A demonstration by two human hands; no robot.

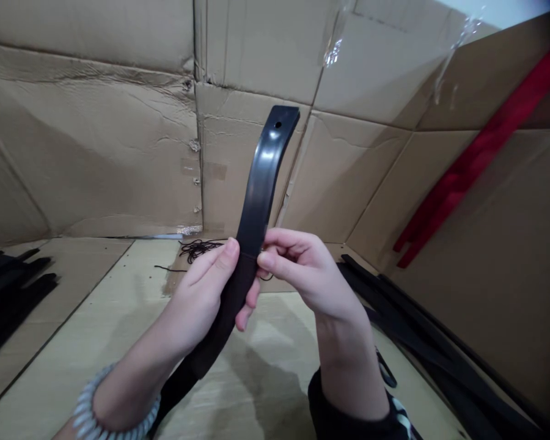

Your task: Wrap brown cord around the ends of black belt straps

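Observation:
A long, curved black strip (pixel 262 177) rises from the lower left to the middle of the view. Its upper end is glossy and bare, with a round hole near the tip. Below that, a dark matte sleeve (pixel 220 318) covers it. My left hand (pixel 211 275) is wrapped round the covered part, thumb in front and fingertips showing behind. At the sleeve's upper edge, my right hand (pixel 297 260) pinches with thumb and index finger at the strip's right side. Whatever small piece lies between those fingertips is hard to make out.
Cardboard walls (pixel 119 153) stand behind and at the right. Dark cord (pixel 199 249) lies in a tangle on the pale tabletop (pixel 132 305). Dark strips are piled at the left (pixel 13 299) and right (pixel 421 336). A red strap (pixel 481 153) hangs at the right.

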